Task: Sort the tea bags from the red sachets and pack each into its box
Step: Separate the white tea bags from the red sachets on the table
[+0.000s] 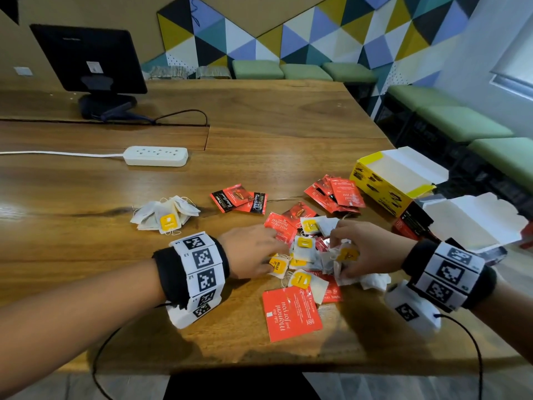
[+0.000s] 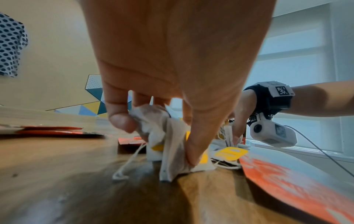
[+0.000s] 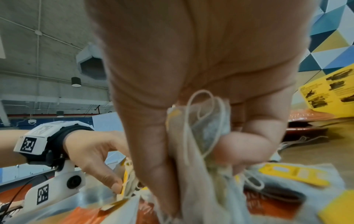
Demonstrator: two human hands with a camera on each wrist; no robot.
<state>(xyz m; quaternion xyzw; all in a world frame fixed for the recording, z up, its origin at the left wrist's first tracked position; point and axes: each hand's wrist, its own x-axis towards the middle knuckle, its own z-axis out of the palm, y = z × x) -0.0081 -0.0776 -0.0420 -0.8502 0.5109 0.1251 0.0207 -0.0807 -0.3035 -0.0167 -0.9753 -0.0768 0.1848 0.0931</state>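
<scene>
Picking through a mixed heap of tea bags and red sachets at the near edge of the wooden worktop, a person works both hands into the pile at once. The left hand pinches a bunched tea bag between thumb and fingertips, its string trailing onto the wood, evidently to lift it free of the sachets beneath. The right hand has its fingers curled round several tea bags gathered into the palm with their strings looped over them, probably so that a handful can be carried off in one trip.

Some sorting already shows. A small heap of tea bags sits apart to the left of the hands, well clear of the mixed pile, while a stack of red sachets lies just beside the yellow box, and two more sachets lie between the two groups. One large red sachet rests alone nearer the person.

Both cartons wait at the right with flaps open: the yellow box farther back and a red box nearer, ready to be filled. Neither shows any contents from here, so packing looks not yet begun.

Behind, a white power strip and a monitor stand on the far side of the worktop.
</scene>
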